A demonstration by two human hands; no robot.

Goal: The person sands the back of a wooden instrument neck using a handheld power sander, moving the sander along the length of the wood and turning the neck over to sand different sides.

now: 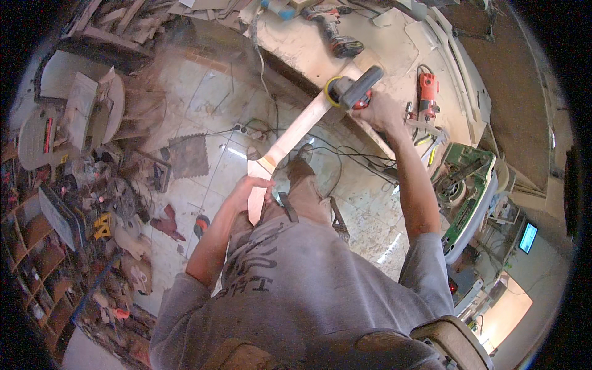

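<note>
Gripping the near end of a long pale wooden board (290, 139), the left hand (250, 188) has its fingers curled shut around the plank just above the person's thigh, while the right hand (382, 111) is closed round the dark body of a handheld sander (353, 91), whose yellow-rimmed pad lies flat on the board's far end. Board runs diagonally from near left to far right, its far end resting on the edge of a dusty workbench (382, 43). Cordless drill (333, 31) lies far on the bench; red power tool (427, 92) lies just right of the right hand. Green machine (465, 185) stands near right; black cables (345, 157) trail over the tiled floor (203, 105)
</note>
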